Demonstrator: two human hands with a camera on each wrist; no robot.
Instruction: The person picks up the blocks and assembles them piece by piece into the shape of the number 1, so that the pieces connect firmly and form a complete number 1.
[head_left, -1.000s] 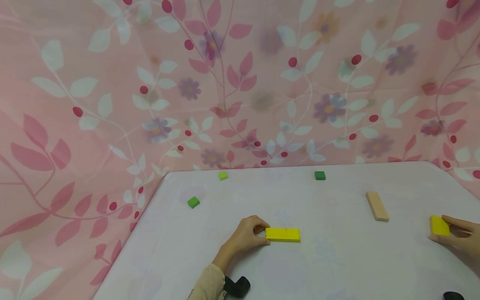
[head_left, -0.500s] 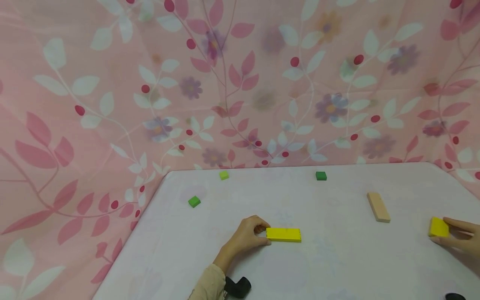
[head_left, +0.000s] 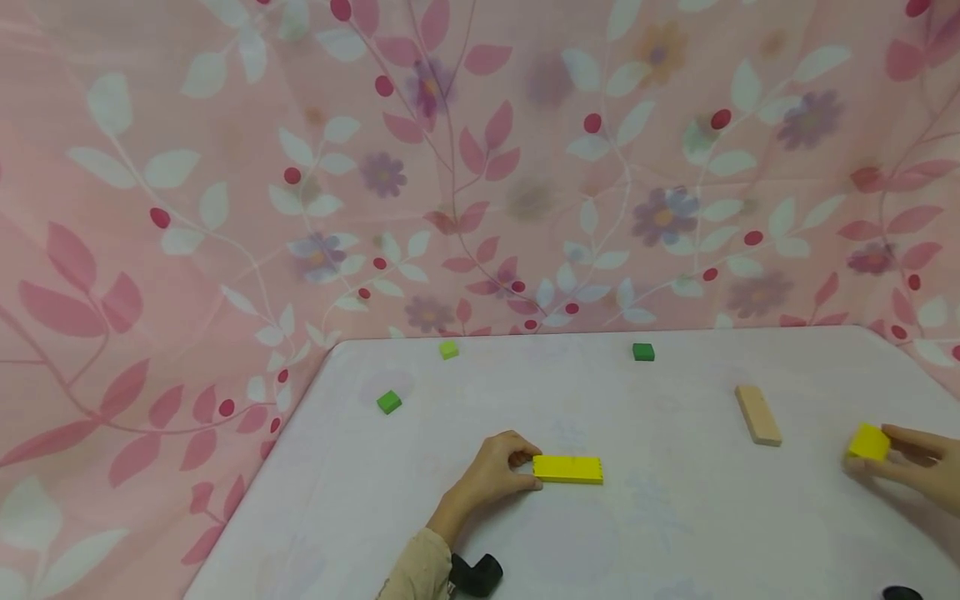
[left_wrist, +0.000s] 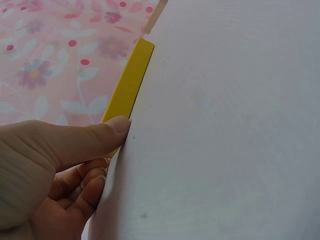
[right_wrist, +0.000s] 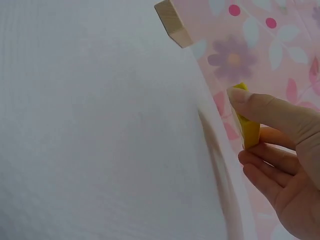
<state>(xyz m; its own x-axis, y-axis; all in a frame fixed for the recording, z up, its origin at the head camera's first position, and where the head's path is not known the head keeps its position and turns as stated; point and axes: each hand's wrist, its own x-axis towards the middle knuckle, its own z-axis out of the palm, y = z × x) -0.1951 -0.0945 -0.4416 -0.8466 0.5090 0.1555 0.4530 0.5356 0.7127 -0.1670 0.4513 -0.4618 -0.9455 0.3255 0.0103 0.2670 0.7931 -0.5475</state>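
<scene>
A long yellow block (head_left: 567, 469) lies flat near the middle of the white table, small notches showing along its right end. My left hand (head_left: 495, 468) pinches its left end between thumb and fingers; the left wrist view shows the thumb pressed on the near side of the block (left_wrist: 129, 82). Over at the right, my right hand (head_left: 918, 462) holds a short yellow block (head_left: 870, 442) by its edges. In the right wrist view this short block (right_wrist: 251, 131) is tilted between thumb and fingers, above the table with a shadow below.
A plain wooden block (head_left: 758, 415) lies left of the right hand. Farther back are a dark green block (head_left: 643, 352), a light green block (head_left: 449, 350) and a green block (head_left: 389, 402). A pink floral cloth (head_left: 480, 167) hangs behind the white table (head_left: 525, 392).
My right hand has lifted the short yellow block and shifted it slightly left, tilting it. The left hand and the long yellow block stay in place.
</scene>
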